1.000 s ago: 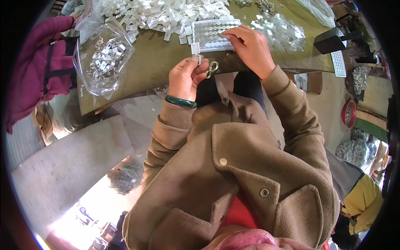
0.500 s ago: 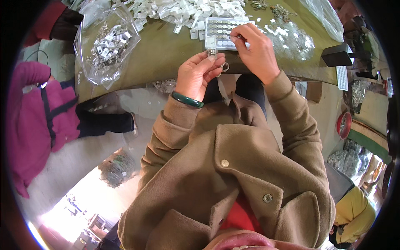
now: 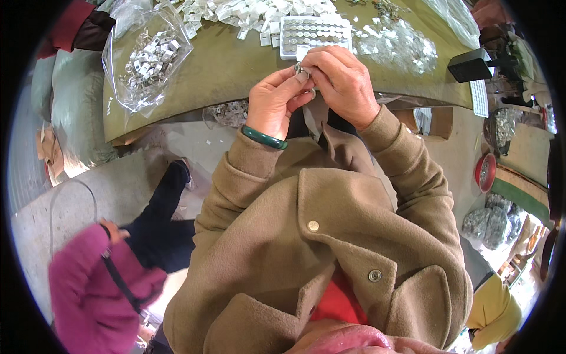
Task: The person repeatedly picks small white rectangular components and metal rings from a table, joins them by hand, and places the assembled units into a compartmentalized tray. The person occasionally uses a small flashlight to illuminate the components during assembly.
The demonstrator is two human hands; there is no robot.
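My left hand (image 3: 272, 99), with a dark green bangle at its wrist, is closed around a small white rectangular piece (image 3: 302, 52) whose upper end sticks up past the fingertips. A small pale ring (image 3: 313, 93) shows below the fingers. Fingertips pinched, my right hand (image 3: 344, 82) meets the left at the piece. Whatever lies between its fingers is hidden. Just beyond the hands is a white tray (image 3: 288, 57) with rows of round silvery discs (image 3: 314, 34), its near right part covered by my right hand.
Many white rectangular pieces (image 3: 247, 16) lie heaped at the table's back. A clear bag (image 3: 150, 65) of similar pieces stands left; loose white bits (image 3: 407, 47) lie right. A black box-shaped object (image 3: 469, 65) is at the right edge. A person in magenta (image 3: 97, 289) is at lower left.
My right hand has moved from above the tray leftward and down to my left hand, and the two now meet. The person in magenta has moved toward the lower left.
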